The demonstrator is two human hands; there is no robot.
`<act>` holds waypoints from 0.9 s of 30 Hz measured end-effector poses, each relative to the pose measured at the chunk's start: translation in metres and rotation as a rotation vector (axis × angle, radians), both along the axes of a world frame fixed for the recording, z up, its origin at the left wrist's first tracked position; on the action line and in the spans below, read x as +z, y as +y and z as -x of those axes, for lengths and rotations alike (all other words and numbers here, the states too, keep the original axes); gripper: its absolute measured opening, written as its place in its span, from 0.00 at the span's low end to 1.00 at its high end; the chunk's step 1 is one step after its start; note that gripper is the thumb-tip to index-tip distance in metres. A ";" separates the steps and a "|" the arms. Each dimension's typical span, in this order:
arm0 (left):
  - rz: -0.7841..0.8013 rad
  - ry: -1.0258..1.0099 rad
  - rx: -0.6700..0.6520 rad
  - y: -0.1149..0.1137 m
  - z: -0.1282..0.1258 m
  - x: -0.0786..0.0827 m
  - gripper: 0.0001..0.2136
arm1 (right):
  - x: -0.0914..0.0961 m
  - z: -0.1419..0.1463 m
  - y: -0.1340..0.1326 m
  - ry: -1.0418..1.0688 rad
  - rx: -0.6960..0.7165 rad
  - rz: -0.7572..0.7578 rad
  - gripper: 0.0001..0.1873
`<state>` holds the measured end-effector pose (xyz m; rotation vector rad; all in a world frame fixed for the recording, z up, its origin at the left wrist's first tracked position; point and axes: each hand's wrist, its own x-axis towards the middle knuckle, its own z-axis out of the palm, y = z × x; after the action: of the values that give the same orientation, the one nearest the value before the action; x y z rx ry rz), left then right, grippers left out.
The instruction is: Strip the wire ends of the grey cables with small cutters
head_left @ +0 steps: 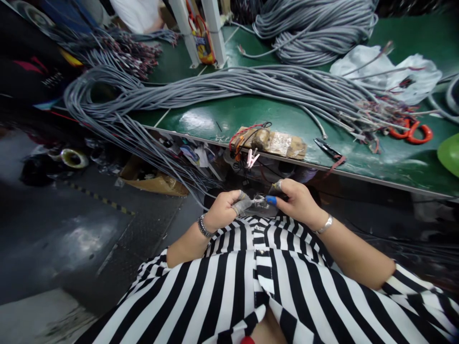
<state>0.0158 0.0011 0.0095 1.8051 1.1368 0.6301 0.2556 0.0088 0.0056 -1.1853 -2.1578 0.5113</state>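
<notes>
Head view: wires (258, 198) stretch between left hand (225, 209) and right hand (296, 199), just off the bench (258, 111). Both pinch them, fingers closed, I judge for steadiness. Cables (222, 86) lie bundled lengthwise, probably against tangling.

Between the left hand (225, 209) and the right hand (294, 203) the gap is short and bridged by thin wires. Ahead, the front edge of the worktop (236, 109) is blocked in the middle by a board (296, 147) with a pink clip (252, 158) jutting over the edge. Left of the board, a bare green strip gives a way in until the long cable bundle (215, 86) bars it lengthwise; loose cables (158, 153) slant down over the edge farther left. Right of the black tool (327, 149), another open patch runs below the orange handles (409, 134) to the green object (450, 155).
</notes>
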 end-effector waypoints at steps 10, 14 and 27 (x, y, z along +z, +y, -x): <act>-0.070 -0.036 -0.058 0.002 -0.004 0.001 0.13 | -0.040 0.021 -0.013 0.805 -0.043 0.752 0.18; -0.082 0.004 -0.079 0.002 -0.001 0.000 0.11 | -0.027 0.015 -0.013 0.505 -0.040 0.463 0.14; 0.041 -0.064 -0.005 0.000 -0.011 -0.012 0.10 | -0.018 0.011 -0.014 0.013 -0.241 -0.125 0.07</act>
<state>0.0272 0.0012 -0.0021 1.7403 1.0947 0.6530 0.2441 -0.0050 -0.0122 -1.3443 -1.9696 0.2749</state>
